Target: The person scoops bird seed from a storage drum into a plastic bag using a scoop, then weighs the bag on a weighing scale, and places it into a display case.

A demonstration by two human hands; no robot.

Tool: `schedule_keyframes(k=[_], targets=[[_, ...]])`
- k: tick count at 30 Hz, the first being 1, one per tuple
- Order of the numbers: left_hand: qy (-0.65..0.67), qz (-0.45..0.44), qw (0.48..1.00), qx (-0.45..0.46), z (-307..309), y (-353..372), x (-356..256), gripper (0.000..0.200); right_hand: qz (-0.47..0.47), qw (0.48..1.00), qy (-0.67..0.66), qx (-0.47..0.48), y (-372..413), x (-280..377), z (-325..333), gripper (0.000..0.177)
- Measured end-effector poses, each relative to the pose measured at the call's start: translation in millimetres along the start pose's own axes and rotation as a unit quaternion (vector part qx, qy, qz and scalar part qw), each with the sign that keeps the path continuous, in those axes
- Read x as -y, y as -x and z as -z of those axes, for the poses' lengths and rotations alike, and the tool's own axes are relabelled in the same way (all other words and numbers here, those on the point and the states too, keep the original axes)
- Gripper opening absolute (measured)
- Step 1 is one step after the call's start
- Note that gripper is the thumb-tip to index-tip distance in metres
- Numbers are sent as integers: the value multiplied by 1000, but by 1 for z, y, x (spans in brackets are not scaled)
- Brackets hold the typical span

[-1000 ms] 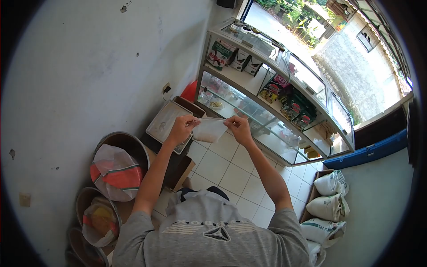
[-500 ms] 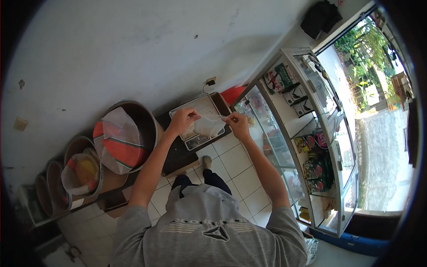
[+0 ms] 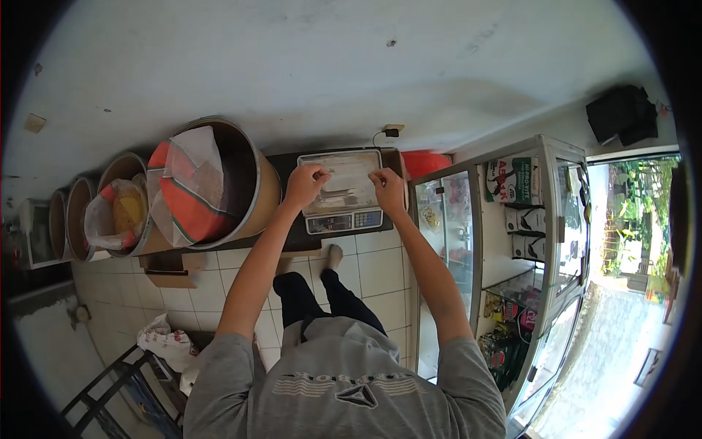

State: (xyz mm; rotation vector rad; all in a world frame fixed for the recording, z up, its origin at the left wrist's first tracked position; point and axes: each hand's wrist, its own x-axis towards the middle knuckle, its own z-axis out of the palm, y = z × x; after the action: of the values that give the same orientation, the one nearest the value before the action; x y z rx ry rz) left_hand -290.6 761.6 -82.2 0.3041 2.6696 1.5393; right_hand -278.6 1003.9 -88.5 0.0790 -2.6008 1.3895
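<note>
My left hand is closed in a pinch above the left side of a digital scale. Opposite it, my right hand also pinches, over the scale's right side. Between them a thin, clear plastic bag hangs, hard to make out against the pan. Under both hands lies the scale's metal pan, whitish and worn. The scale's keypad and display panel face me along its near edge.
Large round drums stand to the left, with a red-and-white sack in the biggest. A glass display cabinet with packets is on the right. A red container sits behind the scale. A plug is in the wall.
The view has turned, and the scale now appears level in front of me. The bag, cloudy and bunched before, now shows only faintly between my hands. Both hands keep their pinch.
</note>
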Motion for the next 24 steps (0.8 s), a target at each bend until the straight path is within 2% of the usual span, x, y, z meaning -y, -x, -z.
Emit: schedule_keyframes(k=[2,4,5,7,9,11,13,15,20,23,24], targets=[[5,4,1000,-17,-12,-6,17,11,2,999,21,31,-4,-14,-10,10],[-77,55,995,-13,-25,-7,41,12,-12,993,79,85,-7,-34,-19,9],[-79,51,995,-15,-30,-8,52,12,-9,994,78,82,-6,-43,-23,9],[-78,95,992,32,-34,-11,63,16,-63,986,114,104,-5,-46,-31,9],[-65,87,994,24,-38,-13,69,20,-66,985,113,115,-5,-48,-34,13],[-50,86,995,22,-41,-6,71,25,-59,988,78,121,1,-47,-33,24],[-73,58,995,47,-38,-3,69,43,-70,986,67,133,5,-46,-27,30],[-91,57,994,34,-36,-2,60,48,-76,986,56,139,4,-46,-22,35],[-108,32,994,6,-27,2,42,55,35,991,33,125,4,-47,-18,27],[-111,6,994,-5,-28,4,48,48,56,988,75,125,5,-37,-17,22],[-117,-16,993,-3,-28,4,49,40,55,988,75,125,6,-35,-17,22]])
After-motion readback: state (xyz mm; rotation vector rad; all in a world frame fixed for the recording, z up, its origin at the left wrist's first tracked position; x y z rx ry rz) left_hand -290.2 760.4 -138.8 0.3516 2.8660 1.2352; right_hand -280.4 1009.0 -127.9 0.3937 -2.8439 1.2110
